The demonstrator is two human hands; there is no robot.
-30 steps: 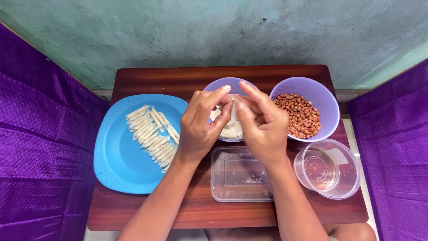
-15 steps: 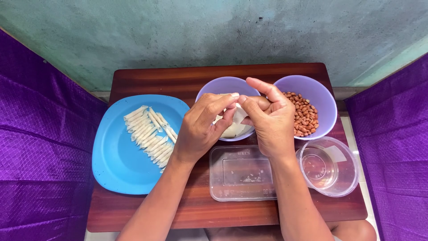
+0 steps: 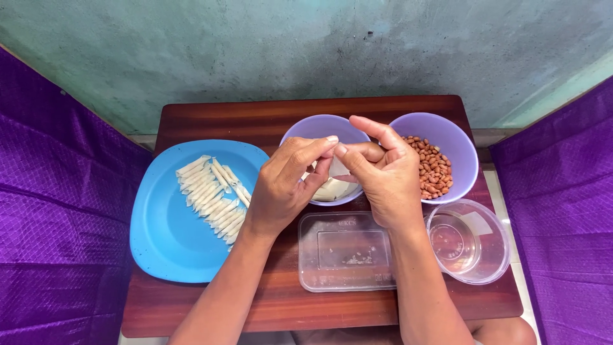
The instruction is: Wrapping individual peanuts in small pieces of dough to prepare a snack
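A small pale wrapper, thin and off-white, was pinched between the two hands just above the middle lilac bowl. The left hand held it with thumb and forefinger closed on its left edge; the right hand had its fingers closed on the other side, fingertips of both hands nearly touching. More flat pale sheets lay in that bowl beneath the hands.

Just right of it, touching or nearly so, stood a second lilac bowl holding red-brown peanuts. Near the wrists lay a clear rectangular lid or tray with a few crumbs on it, and beside that, at the bench's right front corner, a clear round tub whose rim reached close to the edge. A blue plate filled the left side, its rim overhanging the left edge of the bench slightly, with a row of finished white rolls lying side by side across it.

The dark wooden bench showed bare room along its back strip and a narrower strip at the front. Purple quilted cloth closed in both sides, and a mottled green wall stood behind
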